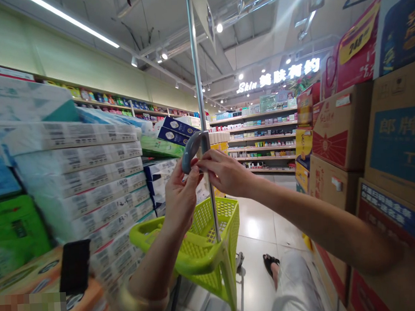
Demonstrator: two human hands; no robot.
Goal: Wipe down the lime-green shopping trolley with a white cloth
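A grey curved hook-shaped handle [190,151] is fixed to an upright metal pole [196,72], which rises from a lime-green shopping cart [188,263]. My left hand [182,194] is closed at the free lower end of this handle, thumb and fingers around it. Close beside it, my right hand [224,171] is in a pinch, its fingertips meeting my left thumb just under the curve. Whatever lies between the right fingertips is too small or hidden to name. The cart's basket, perforated at the sides, stands below both hands.
Wrapped tissue packs [103,165] are stacked high at the left. A black phone-like object [75,267] lies on orange packs nearby. Cardboard cartons [341,125] form a wall at the right. Store shelves [262,141] stand at the back, beyond a tiled floor [255,227].
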